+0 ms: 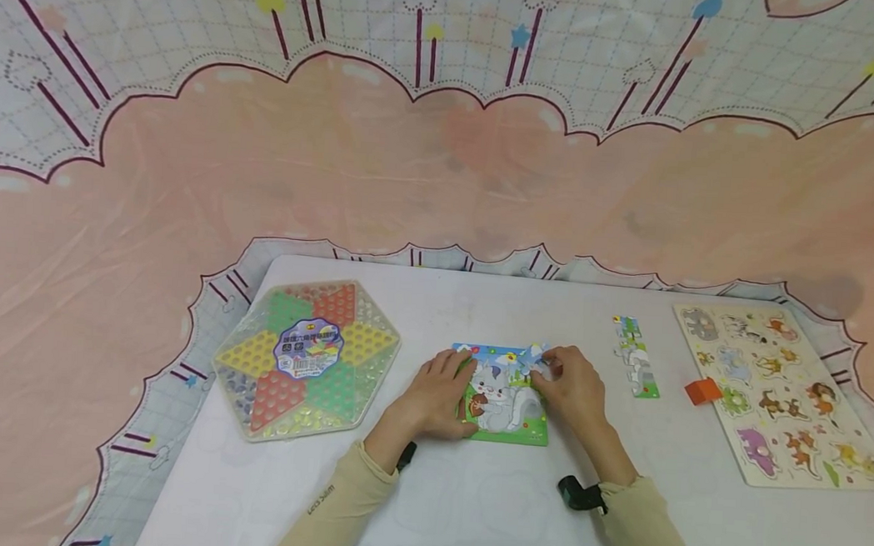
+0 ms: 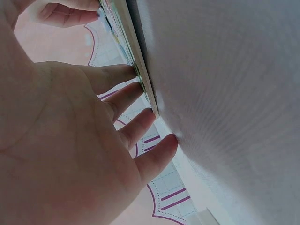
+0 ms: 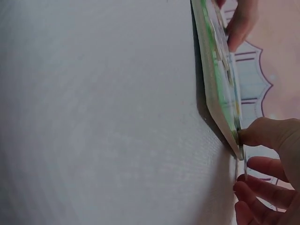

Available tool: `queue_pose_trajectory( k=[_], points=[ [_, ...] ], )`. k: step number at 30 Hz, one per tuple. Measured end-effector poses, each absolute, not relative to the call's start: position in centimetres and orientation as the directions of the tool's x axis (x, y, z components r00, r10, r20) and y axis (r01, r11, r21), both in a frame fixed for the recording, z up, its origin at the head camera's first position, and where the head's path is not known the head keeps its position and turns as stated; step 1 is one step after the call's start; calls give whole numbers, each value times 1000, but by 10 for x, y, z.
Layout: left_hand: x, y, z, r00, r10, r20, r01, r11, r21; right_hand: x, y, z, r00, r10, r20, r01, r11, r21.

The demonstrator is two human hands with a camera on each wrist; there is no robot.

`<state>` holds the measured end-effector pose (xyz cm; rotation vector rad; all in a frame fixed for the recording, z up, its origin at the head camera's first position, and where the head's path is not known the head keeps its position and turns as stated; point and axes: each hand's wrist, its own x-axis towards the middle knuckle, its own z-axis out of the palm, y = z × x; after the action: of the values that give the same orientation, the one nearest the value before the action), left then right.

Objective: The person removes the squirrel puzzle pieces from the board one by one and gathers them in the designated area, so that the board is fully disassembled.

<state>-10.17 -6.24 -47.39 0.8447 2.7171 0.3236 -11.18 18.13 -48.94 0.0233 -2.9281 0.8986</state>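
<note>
Right hand [image 1: 574, 388] pinching piece [image 1: 534, 357], board [image 1: 517, 439] holding squirrel puzzle [image 1: 500, 404]

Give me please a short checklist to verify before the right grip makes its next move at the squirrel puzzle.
1. Left grip touches the squirrel puzzle at its left side: ok.
2. Right grip pinches a jigsaw piece: ok.
3. Jigsaw piece fully seated: not ok, its edge sticks out at the far right corner.
4. Its fit: cannot tell, the right grip hides part.
5. Strip of jigsaw pieces joined on: not ok, it lies apart, to the right.
6. Orange block out of the way: ok, at the edge of the animal puzzle board.
</note>
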Motion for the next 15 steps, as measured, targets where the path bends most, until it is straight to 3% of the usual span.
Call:
queue_pose_trajectory(
  k=[15],
  points=[
    [-102, -62, -474, -792, 573, -209, 507, 809, 297, -124, 203, -486, -987, 56, 149, -27, 861, -508]
  ],
)
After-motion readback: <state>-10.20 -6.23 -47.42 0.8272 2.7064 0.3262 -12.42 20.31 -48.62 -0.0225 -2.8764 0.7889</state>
